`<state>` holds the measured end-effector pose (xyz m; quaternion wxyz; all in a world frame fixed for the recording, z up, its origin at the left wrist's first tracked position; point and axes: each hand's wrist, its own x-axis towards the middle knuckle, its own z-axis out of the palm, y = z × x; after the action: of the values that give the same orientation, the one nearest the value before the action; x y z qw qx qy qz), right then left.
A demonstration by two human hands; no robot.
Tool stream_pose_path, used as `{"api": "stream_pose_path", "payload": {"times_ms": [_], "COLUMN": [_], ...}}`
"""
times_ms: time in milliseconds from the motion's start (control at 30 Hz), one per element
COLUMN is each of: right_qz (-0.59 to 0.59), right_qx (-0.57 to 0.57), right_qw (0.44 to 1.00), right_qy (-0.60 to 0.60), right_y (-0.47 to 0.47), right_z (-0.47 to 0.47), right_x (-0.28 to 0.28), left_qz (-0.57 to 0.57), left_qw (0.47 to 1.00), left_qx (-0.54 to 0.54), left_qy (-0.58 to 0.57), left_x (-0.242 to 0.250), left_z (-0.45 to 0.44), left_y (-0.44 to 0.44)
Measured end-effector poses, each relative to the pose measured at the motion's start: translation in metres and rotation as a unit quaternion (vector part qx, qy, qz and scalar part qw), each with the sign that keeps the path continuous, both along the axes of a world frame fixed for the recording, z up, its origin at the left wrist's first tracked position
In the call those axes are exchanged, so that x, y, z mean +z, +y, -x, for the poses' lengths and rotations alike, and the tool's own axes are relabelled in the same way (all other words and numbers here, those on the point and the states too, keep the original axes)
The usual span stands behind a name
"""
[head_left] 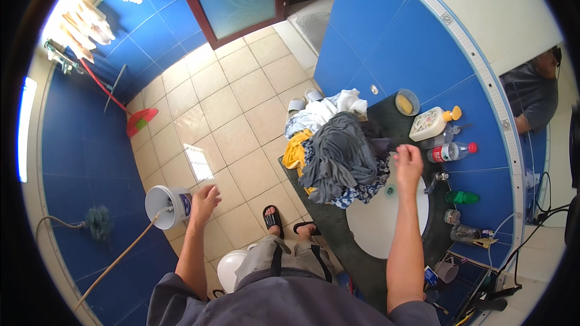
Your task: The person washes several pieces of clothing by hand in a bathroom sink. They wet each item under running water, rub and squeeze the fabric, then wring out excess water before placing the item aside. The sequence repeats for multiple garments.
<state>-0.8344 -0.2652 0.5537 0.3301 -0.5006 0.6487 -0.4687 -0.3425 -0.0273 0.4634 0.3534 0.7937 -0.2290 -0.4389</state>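
Observation:
A heap of clothes lies on the dark stone counter [301, 190] and over the edge of the white washbasin [369, 228]. On top is a dark grey garment [342, 154], with a yellow cloth [297, 149], a white cloth [349, 102] and a blue floral fabric [362, 194] around it. My right hand [408, 163] hovers above the basin, just right of the heap, its fingers loosely bent with nothing visible in them. Out to the left, my left hand [206, 201] hangs in the air in front of a white bucket [158, 208], also holding nothing visible.
A soap dish [407, 102], a pump bottle [430, 124], a red-capped plastic bottle [451, 151] and a tap [436, 181] line the wall side. A mop or stick handle [115, 262] leans from the bucket. Slippers [297, 104], a red dustpan [140, 122] and a door [235, 0] are farther off.

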Motion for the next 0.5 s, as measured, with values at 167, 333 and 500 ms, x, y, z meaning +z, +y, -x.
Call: {"api": "stream_pose_path", "payload": {"times_ms": [167, 333, 500], "right_qz": [0.053, -0.111, 0.002], "right_qx": [0.312, 0.237, -0.094], "right_qw": [0.871, 0.965, 0.781], "right_qy": [0.376, -0.007, -0.617], "right_y": [0.033, 0.089, 0.137], "right_z": [-0.064, -0.013, 0.119], "right_x": [0.015, -0.006, -0.059], "left_qz": [0.180, 0.175, 0.181], "left_qw": [0.975, 0.937, 0.929], "left_qx": [-0.117, -0.248, -0.316], "left_qy": [-0.061, -0.174, -0.073], "left_x": [0.081, 0.127, 0.114], "left_z": [0.110, 0.210, 0.318], "left_y": [-0.124, -0.156, -0.121]}}
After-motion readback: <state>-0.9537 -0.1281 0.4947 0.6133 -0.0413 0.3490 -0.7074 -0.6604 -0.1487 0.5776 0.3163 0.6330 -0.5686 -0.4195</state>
